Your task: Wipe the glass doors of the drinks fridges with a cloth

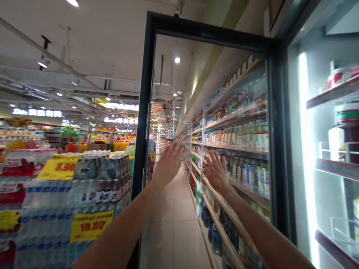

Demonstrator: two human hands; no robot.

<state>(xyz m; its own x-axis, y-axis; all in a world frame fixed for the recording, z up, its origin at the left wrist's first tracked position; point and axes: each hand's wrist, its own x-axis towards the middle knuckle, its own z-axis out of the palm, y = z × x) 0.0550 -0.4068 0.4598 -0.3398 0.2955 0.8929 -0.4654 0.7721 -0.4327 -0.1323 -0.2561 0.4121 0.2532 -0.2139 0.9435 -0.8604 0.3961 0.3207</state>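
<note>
A dark-framed glass door of a display fridge stands open in front of me. My left hand is up at the middle of the pane, with a pale cloth under its fingers. The cloth looks pressed against the glass, and the palm partly covers it. To the right, my right hand is raised with its fingers spread and nothing in it. It is at or very near the glass; whether it touches, I cannot tell.
On the right is the lit fridge interior with shelves of bottles. Stacked packs of bottled drinks with yellow price signs stand left of the door. Through the glass, long shelves of drinks line a tiled aisle.
</note>
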